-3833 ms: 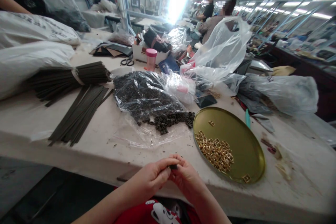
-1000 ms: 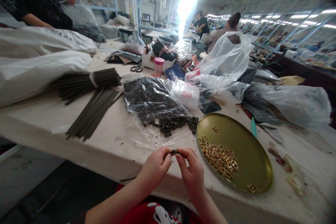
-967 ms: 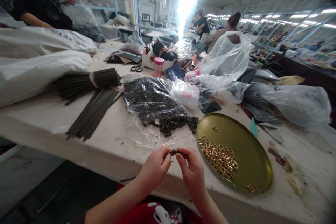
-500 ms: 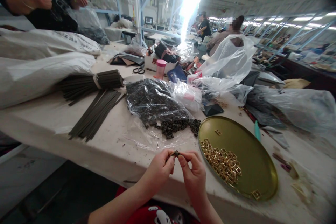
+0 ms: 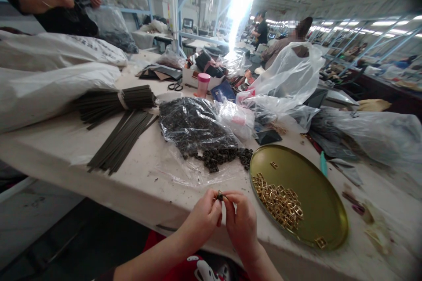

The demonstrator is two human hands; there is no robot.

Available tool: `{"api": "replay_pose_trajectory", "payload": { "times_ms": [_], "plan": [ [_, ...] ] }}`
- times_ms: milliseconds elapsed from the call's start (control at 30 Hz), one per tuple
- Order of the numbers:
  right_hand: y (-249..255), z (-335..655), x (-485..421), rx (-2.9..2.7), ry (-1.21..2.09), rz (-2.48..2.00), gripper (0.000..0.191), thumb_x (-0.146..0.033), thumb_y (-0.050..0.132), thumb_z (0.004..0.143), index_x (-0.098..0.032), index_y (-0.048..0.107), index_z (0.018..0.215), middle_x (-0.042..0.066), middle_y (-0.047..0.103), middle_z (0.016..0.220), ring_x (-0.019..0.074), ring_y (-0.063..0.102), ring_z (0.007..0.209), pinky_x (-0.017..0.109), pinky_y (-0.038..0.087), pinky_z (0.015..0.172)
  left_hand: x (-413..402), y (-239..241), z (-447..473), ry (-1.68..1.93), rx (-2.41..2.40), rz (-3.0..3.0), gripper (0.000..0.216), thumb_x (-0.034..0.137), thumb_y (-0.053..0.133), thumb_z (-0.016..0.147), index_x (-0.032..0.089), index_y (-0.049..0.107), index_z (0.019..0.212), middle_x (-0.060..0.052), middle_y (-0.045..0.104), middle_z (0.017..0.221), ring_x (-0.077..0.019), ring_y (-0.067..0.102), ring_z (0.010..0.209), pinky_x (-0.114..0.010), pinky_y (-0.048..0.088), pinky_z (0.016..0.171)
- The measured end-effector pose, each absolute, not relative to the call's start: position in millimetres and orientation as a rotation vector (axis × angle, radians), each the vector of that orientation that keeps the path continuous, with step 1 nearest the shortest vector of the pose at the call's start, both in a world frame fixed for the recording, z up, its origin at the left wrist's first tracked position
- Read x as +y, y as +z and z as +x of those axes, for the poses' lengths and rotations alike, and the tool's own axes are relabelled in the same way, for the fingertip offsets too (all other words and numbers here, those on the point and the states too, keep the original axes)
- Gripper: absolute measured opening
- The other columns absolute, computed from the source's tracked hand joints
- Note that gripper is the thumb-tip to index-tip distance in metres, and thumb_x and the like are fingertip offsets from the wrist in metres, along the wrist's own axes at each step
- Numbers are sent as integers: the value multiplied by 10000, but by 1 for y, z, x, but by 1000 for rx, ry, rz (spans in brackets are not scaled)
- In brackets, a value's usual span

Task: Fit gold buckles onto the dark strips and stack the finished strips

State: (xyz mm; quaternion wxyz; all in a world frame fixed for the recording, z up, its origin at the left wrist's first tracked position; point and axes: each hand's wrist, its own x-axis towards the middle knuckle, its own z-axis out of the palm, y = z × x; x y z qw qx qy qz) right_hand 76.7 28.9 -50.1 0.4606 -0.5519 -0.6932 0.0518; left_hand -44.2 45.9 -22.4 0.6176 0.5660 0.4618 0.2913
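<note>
My left hand (image 5: 207, 208) and my right hand (image 5: 241, 215) meet above the front edge of the table, both closed in a pinch. Between their fingertips is a small dark piece (image 5: 220, 196) with a thin gold-coloured edge showing, perhaps a buckle; the fingers cover most of it. Just beyond, small dark loops (image 5: 212, 160) spill from a clear plastic bag (image 5: 198, 123). To the right of my hands, a round gold-coloured tray (image 5: 316, 184) holds a heap of small gold metal buckles (image 5: 280, 204), with a couple lying apart.
Dark strips lie at the left, one tied bundle (image 5: 135, 96) and one loose pile (image 5: 121, 142). Behind are scissors (image 5: 175, 86), a pink-lidded jar (image 5: 203, 85) and plastic bags (image 5: 283, 79). A co-worker (image 5: 62, 4) stands at the far left; other people are farther back.
My hands stay together and have shifted slightly, with the small dark piece turned a little between the fingertips. The view has moved a little. At the far left, the co-worker's hands have moved.
</note>
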Motion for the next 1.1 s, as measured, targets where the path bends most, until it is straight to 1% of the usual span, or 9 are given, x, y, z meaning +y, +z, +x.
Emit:
{"api": "replay_pose_trajectory", "payload": {
  "times_ms": [267,433,600,700,800,900,967,1033,1100],
  "plan": [
    [-55,82,29,-1654,158,-1384,55,-144,453,859,-199,456,856,55,602,847,150,574,807,306,480,702,48,-22,-50,672,1050,1286,196,267,367,829,129,479,912,37,463,581,-113,440,540,-239,358,545],
    [-47,81,31,-1704,-10,-1396,37,-168,466,851,-196,481,833,57,584,804,163,559,762,317,471,669,48,-23,-49,723,1121,1290,162,267,358,832,151,470,815,34,469,569,-127,459,554,-249,359,564],
    [-49,77,29,-1749,10,-1352,67,-136,454,848,-197,475,833,42,606,759,154,570,703,291,464,621,49,-30,-46,763,1135,1254,173,299,364,840,162,453,784,41,461,552,-126,461,540,-248,361,559],
    [-51,74,25,-1803,44,-1302,91,-133,494,826,-192,510,892,61,626,827,164,581,764,298,474,668,52,-33,-50,771,1143,1209,173,302,376,831,160,454,772,42,459,555,-117,450,530,-238,351,541],
    [-51,72,23,-1809,211,-1274,151,-140,457,842,-201,543,950,69,629,897,168,583,845,304,476,735,55,-31,-55,740,1134,1178,161,296,385,825,161,449,767,51,452,540,-102,415,492,-224,328,513],
    [-51,72,27,-1567,404,-1378,117,-205,461,850,-207,551,925,44,620,791,156,589,738,284,487,662,56,-28,-58,685,1115,1213,162,295,398,825,164,445,742,55,454,522,-90,376,462,-216,303,497],
    [-54,73,30,-1341,606,-1443,184,-307,525,816,-203,543,967,34,607,743,159,584,666,291,495,615,54,-26,-58,673,1113,1217,166,293,396,825,164,444,733,53,455,522,-86,365,457,-215,297,493],
    [-59,72,30,-1181,909,-1421,349,-422,576,758,-203,551,1029,64,633,821,193,610,729,337,514,655,51,-25,-58,675,1111,1193,169,292,392,825,166,442,724,50,449,517,-86,363,457,-215,297,486],
    [-64,69,28,-1103,1216,-1351,431,-524,593,704,-218,606,1008,107,644,993,263,608,917,400,513,753,48,-25,-59,664,1088,1166,164,297,410,818,171,449,720,49,442,508,-91,372,457,-215,299,469]
  ]
}}
